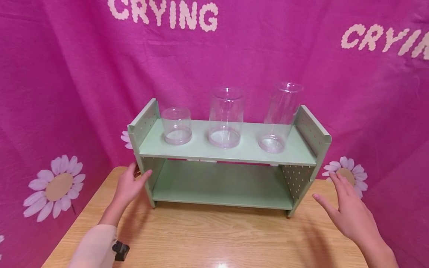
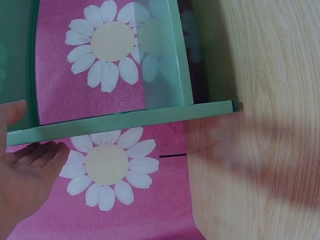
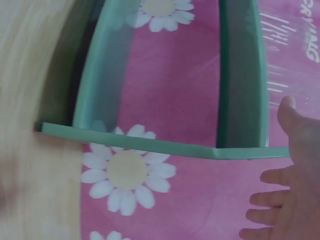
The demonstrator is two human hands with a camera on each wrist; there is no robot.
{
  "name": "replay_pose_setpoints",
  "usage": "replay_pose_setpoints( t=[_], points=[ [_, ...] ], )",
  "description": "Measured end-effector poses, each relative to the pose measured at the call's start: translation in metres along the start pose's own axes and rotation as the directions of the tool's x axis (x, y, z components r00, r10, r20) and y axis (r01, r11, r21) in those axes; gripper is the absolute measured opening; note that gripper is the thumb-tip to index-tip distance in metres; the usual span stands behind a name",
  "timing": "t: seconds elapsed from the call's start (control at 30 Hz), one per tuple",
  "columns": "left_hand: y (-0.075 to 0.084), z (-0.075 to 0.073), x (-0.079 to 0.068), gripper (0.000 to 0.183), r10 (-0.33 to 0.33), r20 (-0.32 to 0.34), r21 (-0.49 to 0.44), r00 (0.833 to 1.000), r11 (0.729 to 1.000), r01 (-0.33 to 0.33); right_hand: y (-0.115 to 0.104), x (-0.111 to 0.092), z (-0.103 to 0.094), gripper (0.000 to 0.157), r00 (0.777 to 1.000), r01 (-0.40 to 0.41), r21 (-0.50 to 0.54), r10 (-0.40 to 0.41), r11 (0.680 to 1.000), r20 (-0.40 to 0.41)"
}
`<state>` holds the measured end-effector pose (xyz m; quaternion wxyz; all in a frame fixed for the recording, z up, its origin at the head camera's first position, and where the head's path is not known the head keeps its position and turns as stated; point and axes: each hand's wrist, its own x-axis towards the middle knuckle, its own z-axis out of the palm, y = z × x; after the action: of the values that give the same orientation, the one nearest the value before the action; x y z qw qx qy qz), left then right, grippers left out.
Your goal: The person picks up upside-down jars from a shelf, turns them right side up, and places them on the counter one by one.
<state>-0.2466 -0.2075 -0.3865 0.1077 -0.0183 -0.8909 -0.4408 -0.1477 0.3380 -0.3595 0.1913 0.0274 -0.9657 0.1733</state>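
A pale green two-tier shelf [image 1: 221, 183] stands on the wooden table. Three clear cylinders line its upper board: a short wide one [image 1: 177, 121] on the left, a taller wide one [image 1: 226, 115] in the middle, and a tall narrow one [image 1: 280, 117] on the right. At the shelf's left side panel [image 2: 125, 120], my left hand [image 1: 130, 183] has its thumb on the inner side and fingers on the outer side, loosely, without a visible grip. My right hand [image 1: 352, 210] hovers apart from the right side panel [image 3: 150, 145], fingers spread and holding nothing.
A magenta cloth [image 1: 268, 44] with daisies and pale lettering hangs behind and beside the table [image 1: 214, 234]. Both shelf side panels rise above the upper board. A small black object [image 1: 120, 251] sits at my left sleeve.
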Motion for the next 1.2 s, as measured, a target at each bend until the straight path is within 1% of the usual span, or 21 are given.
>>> replay_pose_setpoints(
  t=[0.13,0.3,0.43,0.53,0.63,0.8,0.9,0.97,1.1,1.2],
  points=[
    [0.002,0.000,0.001,0.053,0.011,-0.026,0.015,1.000,1.000,-0.011,-0.005,0.003,-0.012,0.081,1.000,0.015,0.033,-0.014,0.999,-0.025],
    [0.004,0.001,0.002,0.049,0.001,-0.041,0.033,0.999,0.999,0.000,-0.015,0.011,-0.028,0.076,0.992,0.075,0.095,-0.065,0.993,-0.106],
    [0.004,0.002,0.002,0.048,0.000,-0.053,0.044,0.999,0.999,0.002,-0.027,0.017,-0.041,0.073,0.983,0.098,0.117,-0.079,0.988,-0.163],
    [0.003,0.003,0.003,0.044,0.007,-0.066,0.057,0.998,0.998,-0.003,-0.038,0.022,-0.050,0.071,0.974,0.120,0.131,-0.091,0.984,-0.209],
    [0.003,0.003,0.003,0.041,0.015,-0.067,0.078,0.998,0.997,-0.010,-0.051,0.031,-0.059,0.068,0.959,0.161,0.154,-0.117,0.975,-0.258],
    [0.005,0.003,0.004,0.039,0.017,-0.063,0.103,0.998,0.995,-0.010,-0.071,0.050,-0.073,0.064,0.944,0.206,0.174,-0.149,0.963,-0.293],
    [0.005,0.003,0.004,0.037,0.022,-0.067,0.123,0.997,0.992,-0.013,-0.082,0.061,-0.081,0.062,0.945,0.215,0.184,-0.157,0.959,-0.285],
    [0.005,0.003,0.003,0.037,0.020,-0.066,0.133,0.998,0.991,-0.011,-0.088,0.069,-0.085,0.061,0.952,0.208,0.198,-0.152,0.958,-0.265],
    [0.005,0.003,0.003,0.036,0.026,-0.073,0.136,0.997,0.991,-0.016,-0.097,0.086,-0.093,0.060,0.978,0.149,0.263,-0.104,0.953,-0.180],
    [0.005,0.004,0.002,0.031,0.053,-0.098,0.155,0.994,0.987,-0.038,-0.102,0.097,-0.097,0.060,0.989,0.108,0.307,-0.069,0.945,-0.134]
  ],
)
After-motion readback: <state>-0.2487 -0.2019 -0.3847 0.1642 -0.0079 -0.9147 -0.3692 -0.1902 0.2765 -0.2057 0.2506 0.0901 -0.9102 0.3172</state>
